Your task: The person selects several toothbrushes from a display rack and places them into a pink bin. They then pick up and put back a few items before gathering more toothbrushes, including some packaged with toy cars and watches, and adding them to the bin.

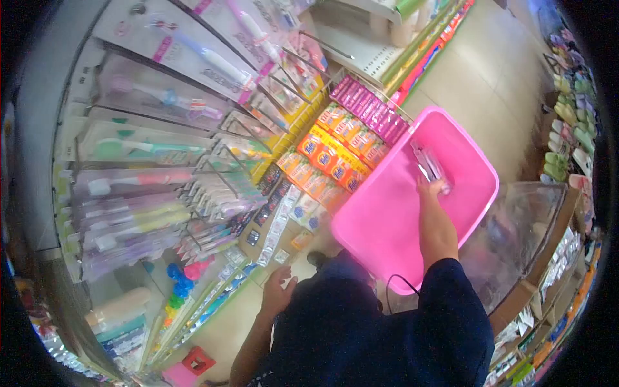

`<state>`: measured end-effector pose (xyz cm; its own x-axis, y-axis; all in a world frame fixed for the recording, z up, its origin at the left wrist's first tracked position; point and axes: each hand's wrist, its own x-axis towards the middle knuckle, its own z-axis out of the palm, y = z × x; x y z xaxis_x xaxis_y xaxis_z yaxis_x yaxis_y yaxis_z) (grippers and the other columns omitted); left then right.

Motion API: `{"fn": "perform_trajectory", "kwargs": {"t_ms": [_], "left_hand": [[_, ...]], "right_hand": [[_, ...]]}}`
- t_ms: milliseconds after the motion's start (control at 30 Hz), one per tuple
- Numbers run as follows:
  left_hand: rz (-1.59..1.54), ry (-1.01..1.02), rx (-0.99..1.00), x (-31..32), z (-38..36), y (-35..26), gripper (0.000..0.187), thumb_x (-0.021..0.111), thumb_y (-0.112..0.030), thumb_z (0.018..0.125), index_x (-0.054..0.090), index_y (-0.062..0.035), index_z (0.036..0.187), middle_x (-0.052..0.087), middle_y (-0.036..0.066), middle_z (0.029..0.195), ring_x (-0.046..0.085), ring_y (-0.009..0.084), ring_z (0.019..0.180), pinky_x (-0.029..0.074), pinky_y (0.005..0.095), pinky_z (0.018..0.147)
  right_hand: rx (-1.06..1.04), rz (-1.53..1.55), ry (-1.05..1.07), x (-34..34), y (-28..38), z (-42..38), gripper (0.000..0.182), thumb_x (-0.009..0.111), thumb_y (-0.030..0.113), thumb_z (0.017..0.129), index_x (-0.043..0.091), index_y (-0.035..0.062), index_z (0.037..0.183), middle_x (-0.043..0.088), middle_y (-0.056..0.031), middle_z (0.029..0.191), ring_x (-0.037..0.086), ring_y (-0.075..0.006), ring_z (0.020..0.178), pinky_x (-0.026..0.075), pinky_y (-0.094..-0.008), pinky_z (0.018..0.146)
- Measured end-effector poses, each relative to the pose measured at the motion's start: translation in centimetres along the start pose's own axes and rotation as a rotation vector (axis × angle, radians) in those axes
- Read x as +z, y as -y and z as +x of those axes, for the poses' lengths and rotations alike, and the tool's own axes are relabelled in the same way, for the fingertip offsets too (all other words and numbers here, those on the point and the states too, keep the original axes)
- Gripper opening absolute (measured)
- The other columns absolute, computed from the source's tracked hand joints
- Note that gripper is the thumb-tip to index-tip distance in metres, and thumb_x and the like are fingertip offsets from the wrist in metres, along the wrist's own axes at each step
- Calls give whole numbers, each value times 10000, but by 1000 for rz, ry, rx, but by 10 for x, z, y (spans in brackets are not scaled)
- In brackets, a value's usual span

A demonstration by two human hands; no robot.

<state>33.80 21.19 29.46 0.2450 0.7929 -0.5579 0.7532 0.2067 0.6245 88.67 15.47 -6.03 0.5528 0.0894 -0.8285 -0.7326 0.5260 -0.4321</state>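
Note:
A large pink plastic tub (387,222) stands tilted in view in front of me, to the right. My right hand (433,186) reaches inside it, fingers closed on a narrow clear-and-pink plastic package (427,161). What the package contains is too blurred to name. At my left side, my left hand (278,290) hangs with loosely bent fingers, thumb apart, and holds nothing. It is nearest to the low shelf of small packets (278,226). Packaged toothbrushes (206,61) hang from metal hooks on the left.
Orange Tide boxes (332,158) and magenta boxes (367,106) are stacked against the tub's far left side. Cardboard boxes (541,271) with clear plastic line the right. Several pairs of footwear (570,135) stand farther off. The tiled floor (477,71) runs beyond the tub.

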Motion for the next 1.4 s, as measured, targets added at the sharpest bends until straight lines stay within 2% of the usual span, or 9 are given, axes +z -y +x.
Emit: {"fn": "perform_trajectory", "kwargs": {"t_ms": [133,233,433,767,933,967,1067,1200,1400], "left_hand": [[93,32,70,2,0,2,414,700,-236,828,587,-16,1159,633,155,1107,618,258,1016,498,366,864],[147,136,4,1,-1,8,447,657,-322,863,581,-17,1180,618,162,1158,603,285,1061,468,374,924],[172,153,96,-8,1,16,491,627,-368,873,550,-22,1212,643,168,1085,618,304,1011,478,388,886],[310,154,388,-41,-10,39,484,581,-430,870,554,-88,1211,611,194,1102,585,341,1042,459,418,900],[122,255,120,-84,-50,-7,484,582,-449,866,564,-118,1218,604,170,1143,570,316,1081,452,400,922],[247,45,391,-65,-29,46,480,599,-435,864,561,-131,1233,605,164,1146,568,320,1089,449,396,927],[303,-129,517,-58,-41,70,468,595,-274,916,476,-43,1306,551,165,1254,538,330,1137,445,424,951],[259,-96,360,-51,-48,94,582,573,-398,910,450,-47,1358,508,174,1336,487,335,1220,383,402,1026],[225,-149,309,-37,-66,116,621,620,-421,872,463,-51,1345,540,183,1289,536,351,1154,447,410,960]], "right_hand": [[-2,-240,62,21,-9,-30,654,498,513,903,341,143,1419,387,-101,1403,440,-277,1235,430,-457,952],[-173,-458,101,35,-26,-82,386,542,320,914,548,67,1206,618,-93,1050,601,-260,945,509,-414,801],[-517,-504,188,120,-26,-198,216,524,150,923,570,12,1083,578,-46,877,553,-125,697,461,-262,565],[-1145,-613,1706,266,1,-614,253,646,4,790,574,-4,1032,608,-79,863,608,-138,761,498,-270,668],[-1591,-508,1552,361,-4,-715,373,714,198,780,605,11,1084,653,-115,937,646,-247,805,517,-328,701],[-1516,-595,1554,385,1,-739,418,692,191,822,517,-28,1132,619,-157,992,624,-210,859,504,-318,727],[-1727,-633,1289,492,-18,-785,748,735,364,774,371,4,1319,554,-268,1155,568,-368,1060,461,-446,898],[-1816,-693,1230,524,-44,-808,877,766,373,726,290,19,1372,503,-335,1192,509,-480,1105,422,-502,950],[-1779,-714,1102,532,-54,-818,976,841,351,629,269,19,1346,538,-295,1138,522,-444,1089,426,-501,931]]}}
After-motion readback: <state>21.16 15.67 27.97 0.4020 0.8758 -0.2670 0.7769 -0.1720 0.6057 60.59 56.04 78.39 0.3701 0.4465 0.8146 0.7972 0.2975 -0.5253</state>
